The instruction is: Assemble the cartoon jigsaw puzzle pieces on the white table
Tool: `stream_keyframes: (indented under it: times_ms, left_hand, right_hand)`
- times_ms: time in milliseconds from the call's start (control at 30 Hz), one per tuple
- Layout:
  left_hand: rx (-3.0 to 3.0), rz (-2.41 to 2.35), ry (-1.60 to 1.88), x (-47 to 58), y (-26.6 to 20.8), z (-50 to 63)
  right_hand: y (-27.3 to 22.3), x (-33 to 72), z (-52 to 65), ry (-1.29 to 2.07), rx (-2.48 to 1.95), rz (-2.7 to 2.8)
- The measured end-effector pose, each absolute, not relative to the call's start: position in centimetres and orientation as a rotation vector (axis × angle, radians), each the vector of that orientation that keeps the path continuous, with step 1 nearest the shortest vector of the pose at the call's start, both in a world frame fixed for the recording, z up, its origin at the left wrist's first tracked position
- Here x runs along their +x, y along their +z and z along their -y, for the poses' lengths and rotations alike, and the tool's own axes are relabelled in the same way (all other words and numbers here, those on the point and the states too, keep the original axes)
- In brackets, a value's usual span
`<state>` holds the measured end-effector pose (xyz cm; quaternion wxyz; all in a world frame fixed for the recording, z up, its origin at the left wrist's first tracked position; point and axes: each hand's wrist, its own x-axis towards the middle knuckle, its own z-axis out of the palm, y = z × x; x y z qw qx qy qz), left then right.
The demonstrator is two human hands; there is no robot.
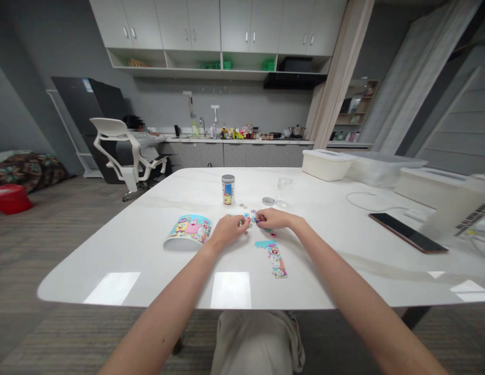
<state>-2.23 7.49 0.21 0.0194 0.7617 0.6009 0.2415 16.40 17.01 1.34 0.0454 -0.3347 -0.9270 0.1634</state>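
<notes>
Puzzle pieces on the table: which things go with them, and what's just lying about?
Go together:
- loose pieces
- joined section
- curved picture
- probably cartoon jar, clear jar, loose lid

Just lying about, it seems:
- phone
- pale lidded box
- clear bin

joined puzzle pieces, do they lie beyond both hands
No, the joined puzzle pieces lie nearer the person's body than the left hand and right hand.

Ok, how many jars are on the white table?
2: the lidded jar beyond the left hand, and the clear jar to the right of the loose lid.
</notes>
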Motion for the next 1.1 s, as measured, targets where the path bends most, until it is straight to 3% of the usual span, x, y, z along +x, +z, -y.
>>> stream_keyframes:
  times_ms: [267,733,1100]
  left_hand:
    - [2.332,-1.828,0.770,-2.2,0.1,-7.7]
    - [2.363,-1.826,0.728,-2.0,0.2,-7.8]
    - [2.471,-1.572,0.607,-2.7,0.3,-7.8]
  right_hand:
    - [1.5,17.1,-16.7,0.538,-1.122,2.416]
    - [1.0,16.8,-15.0,1.473,-0.841,1.662]
    - [0.6,17.1,-14.8,1.475,-0.879,1.678]
